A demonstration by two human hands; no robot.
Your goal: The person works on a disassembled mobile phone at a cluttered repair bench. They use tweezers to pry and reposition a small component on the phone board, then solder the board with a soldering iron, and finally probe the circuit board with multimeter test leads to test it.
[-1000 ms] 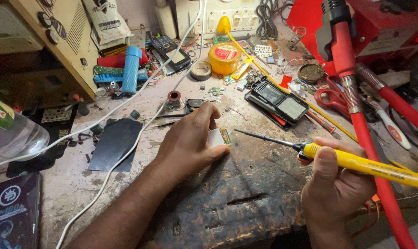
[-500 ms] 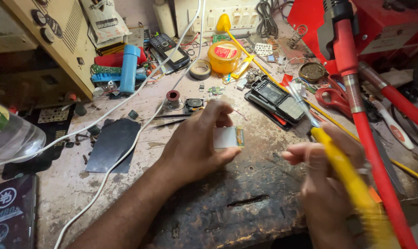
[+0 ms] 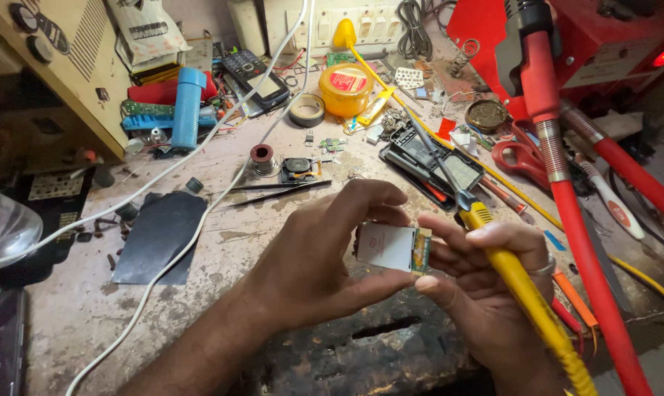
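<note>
Left hand (image 3: 313,268): fingers clamped on the small display module (image 3: 390,248), thumb under it, forefinger over its top edge.
Right hand (image 3: 486,286): fingers closed round the yellow soldering iron (image 3: 519,282); fingertips also touch the module's right edge.
Display module: held between both hands above the table, frame centre; pale face toward camera, gold strip on its right side.
Iron: tip points to 11 o'clock, handle runs off to 5 o'clock.
Table (image 3: 222,242): worn, stained, pale surface; dark scorched patch with a slot at 6 o'clock, below the hands.
At 9 o'clock: black sheet (image 3: 159,235), crossed by a white cable (image 3: 192,242).
At 12 o'clock: tweezers (image 3: 273,192), solder spool (image 3: 262,158), yellow tin (image 3: 345,89), tape roll (image 3: 306,110).
At 1 o'clock: opened phone body (image 3: 434,165).
At 3 o'clock: red hose (image 3: 566,198), red scissors (image 3: 519,158).
Room: cramped repair bench; beige instrument case (image 3: 60,81) at 10 o'clock, red machine (image 3: 610,44) with a lit lamp at 2 o'clock, switch panel along the back wall.
</note>
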